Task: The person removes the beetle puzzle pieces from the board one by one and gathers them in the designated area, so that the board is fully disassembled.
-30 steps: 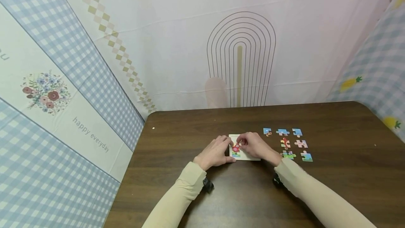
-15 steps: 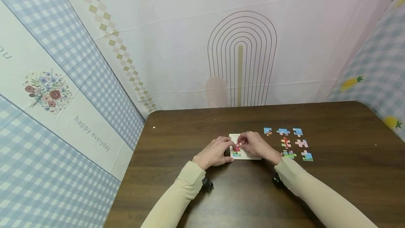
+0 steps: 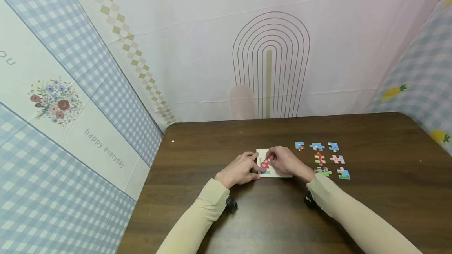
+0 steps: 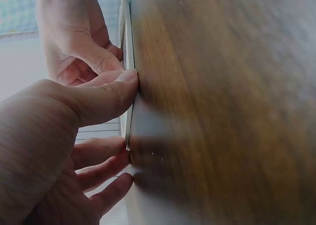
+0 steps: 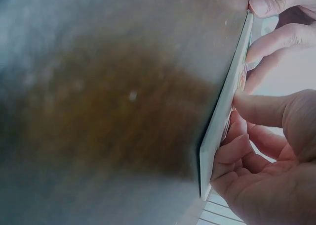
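Note:
A small white puzzle board (image 3: pixel 282 173) lies flat on the table, with picture pieces in its left part. My left hand (image 3: pixel 240 169) holds the board's left end, its thumb at the near edge and its other fingers along the left side. One left finger touches a red puzzle piece (image 3: pixel 265 162) on the board. My right hand (image 3: pixel 285 160) leans over the board from the right, thumb and index finger pinching at that red piece; the fingertips partly hide it. In the right wrist view the right thumb (image 5: pixel 261 109) rests against the board, its other fingers curled.
Several loose puzzle pieces (image 3: pixel 319 158) lie in rows right of the board, the nearer left one close to my right sleeve (image 3: pixel 326 187). The brown table (image 3: pixel 197 140) ends at a white patterned cloth (image 3: pixel 201 69) behind. A tiny white speck (image 3: pixel 173 141) sits far left.
One left finger has slid nearer over the red piece, and the left thumb has drawn back slightly along the near edge. My right hand stays at the piece with little movement.

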{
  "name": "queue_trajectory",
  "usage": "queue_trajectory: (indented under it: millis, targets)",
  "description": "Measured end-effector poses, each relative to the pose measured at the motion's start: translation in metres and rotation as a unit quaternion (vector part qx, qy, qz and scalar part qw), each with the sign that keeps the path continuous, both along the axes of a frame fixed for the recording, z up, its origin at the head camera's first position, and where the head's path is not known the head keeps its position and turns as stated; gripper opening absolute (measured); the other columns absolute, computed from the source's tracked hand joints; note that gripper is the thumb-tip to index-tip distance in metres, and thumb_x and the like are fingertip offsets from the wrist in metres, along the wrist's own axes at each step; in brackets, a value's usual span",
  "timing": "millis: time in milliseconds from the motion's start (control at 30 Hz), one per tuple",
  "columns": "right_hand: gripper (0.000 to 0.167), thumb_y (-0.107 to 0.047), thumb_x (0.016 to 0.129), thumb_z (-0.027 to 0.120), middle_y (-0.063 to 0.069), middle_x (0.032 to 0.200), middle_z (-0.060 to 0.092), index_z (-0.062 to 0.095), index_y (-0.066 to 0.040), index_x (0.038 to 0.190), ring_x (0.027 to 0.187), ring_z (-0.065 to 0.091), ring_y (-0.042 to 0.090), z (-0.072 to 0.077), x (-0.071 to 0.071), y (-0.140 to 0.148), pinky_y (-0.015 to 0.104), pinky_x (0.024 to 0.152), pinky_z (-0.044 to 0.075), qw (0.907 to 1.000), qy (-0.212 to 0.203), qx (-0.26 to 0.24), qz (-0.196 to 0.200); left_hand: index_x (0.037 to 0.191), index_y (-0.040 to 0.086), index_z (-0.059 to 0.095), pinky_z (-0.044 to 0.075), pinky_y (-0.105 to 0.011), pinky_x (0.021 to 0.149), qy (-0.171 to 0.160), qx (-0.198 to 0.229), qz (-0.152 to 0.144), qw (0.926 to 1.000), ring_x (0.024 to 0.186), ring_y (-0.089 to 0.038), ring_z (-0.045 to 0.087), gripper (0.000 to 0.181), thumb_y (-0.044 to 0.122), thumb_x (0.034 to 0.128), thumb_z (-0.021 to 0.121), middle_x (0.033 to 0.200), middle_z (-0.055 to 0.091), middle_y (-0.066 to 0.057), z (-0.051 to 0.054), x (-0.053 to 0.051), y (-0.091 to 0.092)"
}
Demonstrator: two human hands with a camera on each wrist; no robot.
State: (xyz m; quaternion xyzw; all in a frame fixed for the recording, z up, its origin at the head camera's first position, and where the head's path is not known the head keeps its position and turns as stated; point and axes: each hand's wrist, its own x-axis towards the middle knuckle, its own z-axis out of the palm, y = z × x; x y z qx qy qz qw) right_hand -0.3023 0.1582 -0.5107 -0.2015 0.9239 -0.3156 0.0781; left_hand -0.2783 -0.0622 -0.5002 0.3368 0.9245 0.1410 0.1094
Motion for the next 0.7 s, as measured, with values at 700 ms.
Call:
queue_trajectory:
  millis: [700]
  targets:
    - [0.011,0.008,0.088,0.076,0.009,0.087,0.075,0.075,-0.001,0.095,0.078,0.065,0.014,0.0035,-0.0008,0.0016,0.026,0.07,0.053,0.9994,0.003,-0.023,-0.027,0.133,0.029,0.081,0.037,-0.055,0.132,-0.002,-0.009,0.015,0.9998,0.161,-0.031,0.044,0.029,0.029,0.104,0.076,0.172,0.047,-0.014,0.0001,-0.0001,0.0017]
